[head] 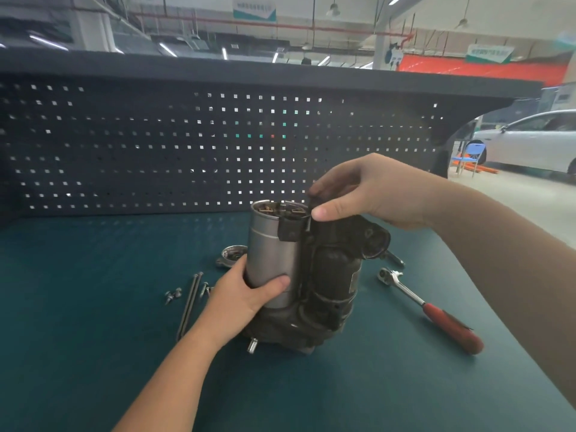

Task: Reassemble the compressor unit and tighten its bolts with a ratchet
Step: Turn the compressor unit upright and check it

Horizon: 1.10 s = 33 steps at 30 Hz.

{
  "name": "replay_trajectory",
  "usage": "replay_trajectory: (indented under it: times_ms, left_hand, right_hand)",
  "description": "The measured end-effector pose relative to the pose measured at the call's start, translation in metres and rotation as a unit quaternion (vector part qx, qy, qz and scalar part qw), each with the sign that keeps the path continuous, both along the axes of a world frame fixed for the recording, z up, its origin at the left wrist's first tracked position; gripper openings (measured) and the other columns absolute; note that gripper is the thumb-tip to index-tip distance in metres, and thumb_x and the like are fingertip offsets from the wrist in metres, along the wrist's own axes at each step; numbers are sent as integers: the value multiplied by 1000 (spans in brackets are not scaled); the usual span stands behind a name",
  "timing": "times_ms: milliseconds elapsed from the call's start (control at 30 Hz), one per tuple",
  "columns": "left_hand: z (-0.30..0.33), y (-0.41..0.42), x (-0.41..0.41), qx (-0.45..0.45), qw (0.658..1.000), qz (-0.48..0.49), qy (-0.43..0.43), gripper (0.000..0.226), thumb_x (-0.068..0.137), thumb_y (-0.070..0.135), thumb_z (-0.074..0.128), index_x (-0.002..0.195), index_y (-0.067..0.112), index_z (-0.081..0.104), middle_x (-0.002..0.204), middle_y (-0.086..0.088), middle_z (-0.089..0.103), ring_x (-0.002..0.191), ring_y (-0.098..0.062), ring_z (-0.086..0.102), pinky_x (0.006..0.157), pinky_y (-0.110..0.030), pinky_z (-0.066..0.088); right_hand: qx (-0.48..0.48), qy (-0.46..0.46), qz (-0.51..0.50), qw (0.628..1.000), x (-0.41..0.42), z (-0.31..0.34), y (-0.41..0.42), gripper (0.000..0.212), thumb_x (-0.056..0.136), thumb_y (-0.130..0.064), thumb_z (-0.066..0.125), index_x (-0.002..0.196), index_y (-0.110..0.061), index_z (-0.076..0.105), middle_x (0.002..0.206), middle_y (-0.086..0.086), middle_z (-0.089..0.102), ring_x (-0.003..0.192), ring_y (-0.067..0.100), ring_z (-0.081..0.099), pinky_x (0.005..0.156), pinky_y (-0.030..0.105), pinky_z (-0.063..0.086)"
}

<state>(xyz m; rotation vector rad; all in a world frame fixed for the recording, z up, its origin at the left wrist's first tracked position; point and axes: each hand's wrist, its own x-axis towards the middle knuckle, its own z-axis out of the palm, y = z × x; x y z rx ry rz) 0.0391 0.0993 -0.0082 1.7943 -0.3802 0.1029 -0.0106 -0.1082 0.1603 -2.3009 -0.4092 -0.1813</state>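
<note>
Green bench (pixel 93 307): hands (pixel 246 294) grip unlabelled compressor (pixel 327 275), ratchet (pixel 436 313) beside.

Both forearms bare from wrist to frame edge — no sleeves, no gloves in view. Left hand (pixel 246 294): no rings, no watch, no wristband; thumbnail short & plain, unpainted. Right hand (pixel 367 194): same — no jewellery, nothing at the wrist; thumbnail short, clean-looking, no polish. Tips of the right fingers (pixel 318 191) look darkened, poss. shadow or grime — can't tell which. No tattoos, plasters or marks visible on either arm. Upper arms & shoulders out of frame, so any clothing there isn't visible.
</note>
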Motion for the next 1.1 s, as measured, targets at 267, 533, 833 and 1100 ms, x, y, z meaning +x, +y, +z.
replay_trajectory:
  times_ms: [267, 533, 833, 1100]
  left_hand:
    - [-1, -1, -4, 5, 1000, 15, -2, 66, 49, 70, 71, 108, 42, 61, 102, 22, 72, 96, 3, 66, 84, -23, 51]
    - [-3, 0, -2, 13, 1000, 15, -7, 66, 49, 74, 69, 107, 47, 57, 101, 26, 70, 94, 7, 65, 78, -19, 50]
    - [-3, -2, -4, 16, 999, 26, -9, 67, 51, 75, 72, 109, 43, 58, 104, 22, 70, 95, 4, 65, 81, -21, 51]
    - [-1, 0, -5, 21, 1000, 18, -1, 57, 57, 69, 72, 106, 44, 57, 107, 19, 68, 100, -2, 63, 81, -23, 50]
  right_hand:
    - [176, 5, -109, 978, 13, -35, 4, 25, 72, -36, 83, 89, -19, 74, 69, -10, 70, 60, 3, 65, 53, 16, 49]
    - [361, 71, -158, 916, 19, -40, 15, 28, 76, -20, 82, 98, -9, 67, 86, 10, 73, 69, 26, 69, 69, 38, 60]
    - [436, -5, -187, 880, 14, -44, 18, 12, 79, -17, 80, 81, -11, 70, 66, 2, 67, 49, 15, 60, 51, 26, 53]
    - [447, 40, -166, 878, 12, -40, 32, 14, 81, -16, 79, 90, -10, 70, 77, 7, 67, 51, 16, 62, 48, 26, 51]
